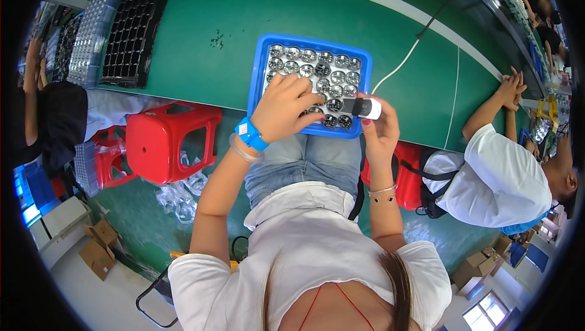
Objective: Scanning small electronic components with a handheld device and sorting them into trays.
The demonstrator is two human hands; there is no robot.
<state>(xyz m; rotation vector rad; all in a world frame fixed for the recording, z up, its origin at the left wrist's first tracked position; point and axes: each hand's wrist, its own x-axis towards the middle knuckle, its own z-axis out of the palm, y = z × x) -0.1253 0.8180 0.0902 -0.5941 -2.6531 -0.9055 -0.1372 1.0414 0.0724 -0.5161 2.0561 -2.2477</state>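
Observation:
A blue tray lies at the table's near edge, holding rows of shiny round domed parts, some clear, some darker, on a white base. My left hand, with a blue band at the wrist, reaches over the tray's lower left. Its fingers are bent, and thumb and fingertips close around a round part among the others. My right hand is beside the tray's right rim, closed on a small black-and-white handheld device. The device's dark end points left over the parts, close to my left fingertips.
A white cable runs from near the device to the table's far side. Black trays and clear trays stand at the left. Small dark bits lie on the green table. Red stools flank me; a seated person is right.

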